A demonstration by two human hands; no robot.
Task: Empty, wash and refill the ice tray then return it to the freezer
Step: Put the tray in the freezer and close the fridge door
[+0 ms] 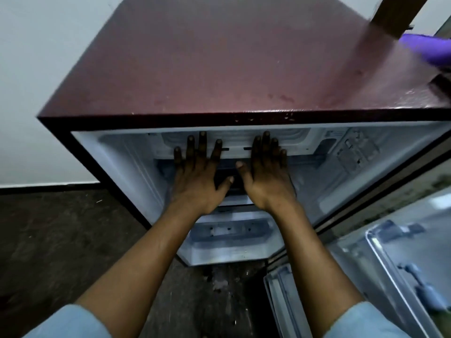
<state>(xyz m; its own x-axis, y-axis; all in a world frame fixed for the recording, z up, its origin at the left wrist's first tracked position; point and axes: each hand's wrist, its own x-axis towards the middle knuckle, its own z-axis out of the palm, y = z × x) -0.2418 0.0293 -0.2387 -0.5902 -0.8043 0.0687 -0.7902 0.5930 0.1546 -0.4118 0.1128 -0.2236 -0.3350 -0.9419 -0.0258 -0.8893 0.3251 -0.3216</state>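
We had both hands up in the open freezer compartment at the centre of the frame, under the maroon top of the fridge. Our left hand and right hand lay flat side by side, fingers spread and extended, pressed against a pale panel or flap at the compartment's front; neither was closed on anything. The ice tray itself we could not make out: it was hidden behind that panel or our hands, or the blur swallowed it. The fridge door stood open at lower right.

We judged a filled tray would be stiff plastic, heavy for its bulk, frost-slick and prone to spilling or sticking. We would take it by both short ends, thumbs on the rim, keeping it level.
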